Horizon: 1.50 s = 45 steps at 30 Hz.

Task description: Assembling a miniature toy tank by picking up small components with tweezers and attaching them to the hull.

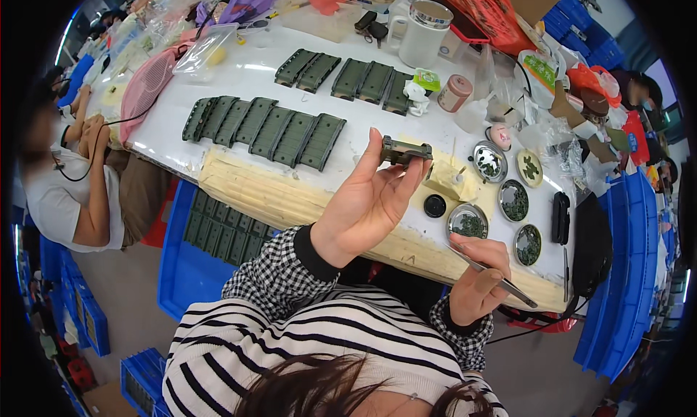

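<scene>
Raised over the table's front edge, my left hand pinches a small dark green moulded part between thumb and fingers. My right hand, lower and to the right, is closed around slim metal tweezers. Their tip end lies near a round metal dish of tiny green pieces. More dishes stand beyond, among them a metal dish and a cream dish, both with green bits. A black round lid and a yellow block with an upright stick sit beside my left hand.
Rows of similar green parts lie on the white table, with more in a blue crate below left. A white mug, a pink jar and bagged clutter stand farther back. Another person sits at the left.
</scene>
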Available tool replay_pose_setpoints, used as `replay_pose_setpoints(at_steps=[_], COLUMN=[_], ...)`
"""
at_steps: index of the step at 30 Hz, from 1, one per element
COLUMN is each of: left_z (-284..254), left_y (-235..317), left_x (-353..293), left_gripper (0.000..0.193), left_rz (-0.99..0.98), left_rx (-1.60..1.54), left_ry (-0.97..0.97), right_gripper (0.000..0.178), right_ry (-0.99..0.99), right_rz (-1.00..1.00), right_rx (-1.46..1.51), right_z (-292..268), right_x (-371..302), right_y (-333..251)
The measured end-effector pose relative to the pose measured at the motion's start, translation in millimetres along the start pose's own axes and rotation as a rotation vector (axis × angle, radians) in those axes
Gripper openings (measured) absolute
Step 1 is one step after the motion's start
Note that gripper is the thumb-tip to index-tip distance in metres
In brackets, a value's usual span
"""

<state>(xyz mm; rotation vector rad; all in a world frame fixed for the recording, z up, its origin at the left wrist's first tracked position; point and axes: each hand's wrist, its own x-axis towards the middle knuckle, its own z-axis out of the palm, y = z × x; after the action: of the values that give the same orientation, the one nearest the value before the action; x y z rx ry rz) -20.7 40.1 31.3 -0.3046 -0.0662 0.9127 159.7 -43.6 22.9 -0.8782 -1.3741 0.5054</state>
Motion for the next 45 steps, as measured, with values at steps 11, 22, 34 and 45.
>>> replay_pose_setpoints(at_steps=[11,22,34,45], left_z=[1,12,7,6], left_y=[-6,-40,-40,-39], left_x=[-3,-16,-19,-19], left_gripper=[0.052,0.058,0.051,0.04], left_rz=[0.037,0.141,0.229,0.233], left_rx=[0.074,0.483,0.621,0.559], left_ry=[0.022,0.243,0.174,0.175], right_gripper=[0.025,0.033,0.032,0.032], right_ry=[-0.123,-0.463,-0.482,-0.505], right_rz=[-0.136,-0.482,-0.541,-0.558], right_rx=[-0.089,-0.493,-0.491,-0.503], right_z=[-2,-10,-12,-11], right_x=[9,64,67,70], right_y=[-7,-36,-33,-33])
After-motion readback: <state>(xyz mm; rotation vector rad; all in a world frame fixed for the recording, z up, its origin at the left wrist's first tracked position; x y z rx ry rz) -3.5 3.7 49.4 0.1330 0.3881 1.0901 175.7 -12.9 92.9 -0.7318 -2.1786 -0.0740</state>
